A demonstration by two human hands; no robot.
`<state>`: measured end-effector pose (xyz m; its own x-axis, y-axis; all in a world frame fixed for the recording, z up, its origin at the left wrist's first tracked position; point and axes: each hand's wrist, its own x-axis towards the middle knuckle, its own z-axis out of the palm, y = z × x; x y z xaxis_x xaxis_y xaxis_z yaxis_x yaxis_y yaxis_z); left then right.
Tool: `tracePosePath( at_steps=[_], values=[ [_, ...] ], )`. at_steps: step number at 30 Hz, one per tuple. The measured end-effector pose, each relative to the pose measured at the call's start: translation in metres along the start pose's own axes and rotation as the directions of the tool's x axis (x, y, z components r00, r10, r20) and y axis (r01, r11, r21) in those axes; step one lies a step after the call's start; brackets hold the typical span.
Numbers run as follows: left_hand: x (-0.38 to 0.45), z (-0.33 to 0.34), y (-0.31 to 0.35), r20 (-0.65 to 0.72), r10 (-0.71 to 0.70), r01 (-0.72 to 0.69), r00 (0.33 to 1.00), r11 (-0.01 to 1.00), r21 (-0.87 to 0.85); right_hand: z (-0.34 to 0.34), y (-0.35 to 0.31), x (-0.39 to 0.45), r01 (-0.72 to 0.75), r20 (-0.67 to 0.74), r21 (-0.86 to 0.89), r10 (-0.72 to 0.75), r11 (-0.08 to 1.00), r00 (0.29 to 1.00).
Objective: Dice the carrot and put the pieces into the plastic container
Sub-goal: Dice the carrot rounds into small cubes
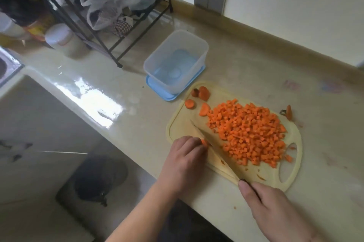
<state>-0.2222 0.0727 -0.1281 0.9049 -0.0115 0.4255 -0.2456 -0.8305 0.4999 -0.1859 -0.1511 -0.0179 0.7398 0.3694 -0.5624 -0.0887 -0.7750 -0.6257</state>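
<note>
A big pile of diced carrot (pixel 250 133) covers the pale yellow cutting board (pixel 177 129). Several larger carrot chunks (pixel 203 93) lie at the board's far left corner. My left hand (pixel 185 159) holds a small carrot piece (pixel 204 142) down on the board with curled fingers. My right hand (pixel 273 208) grips the dark handle of a knife (pixel 214 149), whose blade lies right beside that piece. The clear plastic container (pixel 197 44) stands empty on its blue lid (pixel 167 96), just beyond the board.
A black wire rack (pixel 110 30) with plastic bags and jars stands at the back left. A carrot end (pixel 289 112) lies on the counter right of the board. The counter's front edge runs below my hands; a sink corner (pixel 7 64) shows at far left.
</note>
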Motion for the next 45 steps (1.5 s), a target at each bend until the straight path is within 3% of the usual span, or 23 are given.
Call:
tracePosePath(
  at_steps=[6,16,24,32,40,45],
  values=[
    [-0.003,0.001,0.001,0.046,-0.051,0.051,0.998,0.999,-0.016,-0.002,0.006,-0.005,0.038,-0.024,-0.002,-0.038,0.999,0.999],
    [0.006,-0.005,0.009,0.004,-0.049,0.049,0.999,0.997,-0.059,0.006,0.010,0.014,0.092,0.026,-0.032,-0.091,0.995,0.996],
    [0.003,-0.005,0.007,-0.007,-0.059,0.058,0.998,0.996,-0.065,0.000,0.015,0.001,0.029,0.003,-0.006,-0.029,1.000,1.000],
    [0.002,-0.005,0.006,-0.027,-0.048,0.046,0.998,0.995,-0.091,0.012,0.009,0.006,0.082,0.007,-0.116,-0.082,0.990,0.997],
    [0.003,-0.010,0.009,-0.050,-0.065,0.061,0.997,0.996,-0.073,0.002,0.005,0.009,0.093,0.002,-0.017,-0.093,0.996,0.996],
    [-0.006,-0.008,0.001,-0.015,-0.047,0.046,0.999,0.997,-0.066,0.004,0.012,0.000,0.081,0.017,-0.044,-0.080,0.996,0.997]
  ],
)
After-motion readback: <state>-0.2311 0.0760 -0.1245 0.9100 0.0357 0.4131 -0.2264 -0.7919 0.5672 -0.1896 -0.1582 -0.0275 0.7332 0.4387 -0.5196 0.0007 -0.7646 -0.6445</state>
